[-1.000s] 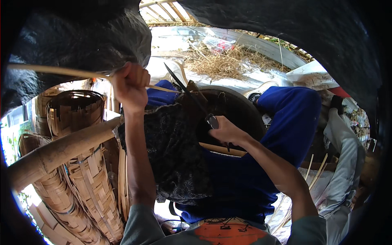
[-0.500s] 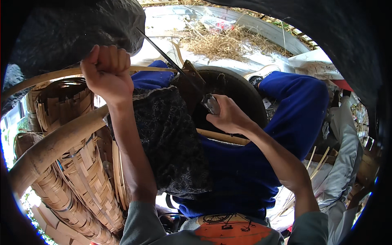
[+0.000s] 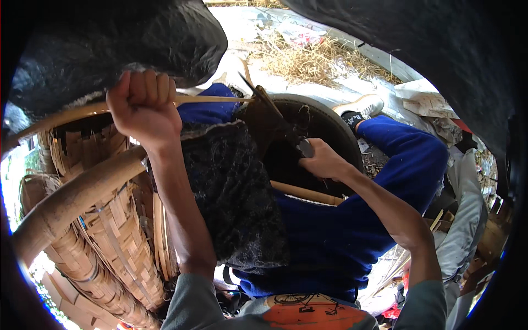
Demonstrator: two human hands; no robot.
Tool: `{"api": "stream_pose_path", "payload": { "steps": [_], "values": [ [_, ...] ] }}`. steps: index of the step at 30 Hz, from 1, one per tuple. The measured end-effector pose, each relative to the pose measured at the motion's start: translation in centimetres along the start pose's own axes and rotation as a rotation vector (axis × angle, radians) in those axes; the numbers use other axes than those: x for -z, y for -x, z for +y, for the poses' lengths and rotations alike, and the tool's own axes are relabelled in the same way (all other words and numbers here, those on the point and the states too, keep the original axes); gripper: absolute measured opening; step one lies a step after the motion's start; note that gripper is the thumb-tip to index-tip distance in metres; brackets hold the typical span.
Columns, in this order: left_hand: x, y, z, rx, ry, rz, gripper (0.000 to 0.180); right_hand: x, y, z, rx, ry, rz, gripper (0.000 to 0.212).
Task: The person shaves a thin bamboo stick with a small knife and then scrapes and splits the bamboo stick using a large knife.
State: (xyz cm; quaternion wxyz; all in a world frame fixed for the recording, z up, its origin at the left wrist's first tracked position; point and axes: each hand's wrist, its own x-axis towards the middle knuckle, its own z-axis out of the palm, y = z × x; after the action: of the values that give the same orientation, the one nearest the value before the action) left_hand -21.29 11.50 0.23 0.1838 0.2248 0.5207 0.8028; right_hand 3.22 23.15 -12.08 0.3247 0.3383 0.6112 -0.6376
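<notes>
My left hand (image 3: 144,110) is closed in a fist around a long bamboo strip (image 3: 214,99), which runs out on both sides of it. The strip's right end lies against the dark blade of a knife (image 3: 269,102). In my right hand (image 3: 324,159) is the knife's grey handle (image 3: 304,146), with the blade slanting up and left. Both are above a dark round tyre (image 3: 344,126) between my legs. A dark patterned cloth (image 3: 228,192) covers my left thigh; a thin bamboo piece (image 3: 308,193) lies across my lap.
Woven bamboo baskets (image 3: 118,242) stand at my left, with a thick bamboo pole (image 3: 82,195) slanting over them. Black plastic sheeting (image 3: 126,38) hangs at the upper left. Dry shavings (image 3: 308,60) lie on the ground ahead. Pale sacking (image 3: 467,209) is at the right.
My right hand has drawn the knife back, down and to the right, so less of the blade reaches past the strip. My left hand still grips the strip, almost in place.
</notes>
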Motion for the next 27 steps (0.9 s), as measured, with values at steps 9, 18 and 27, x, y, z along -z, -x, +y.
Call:
{"api": "stream_pose_path", "payload": {
  "steps": [9,18,27],
  "values": [
    [1.0,0.0,1.0,0.062,0.069,-0.110,0.043,0.8,1.8,-2.7,0.602,-0.109,0.122,0.012],
    [0.4,0.8,0.6,0.053,0.048,-0.145,0.045,1.8,1.2,-2.8,0.362,-0.110,0.008,0.009],
    [0.2,0.8,-0.4,0.038,0.116,-0.088,0.044,-0.9,-3.3,3.7,0.240,-0.138,0.053,0.012]
  ]
}}
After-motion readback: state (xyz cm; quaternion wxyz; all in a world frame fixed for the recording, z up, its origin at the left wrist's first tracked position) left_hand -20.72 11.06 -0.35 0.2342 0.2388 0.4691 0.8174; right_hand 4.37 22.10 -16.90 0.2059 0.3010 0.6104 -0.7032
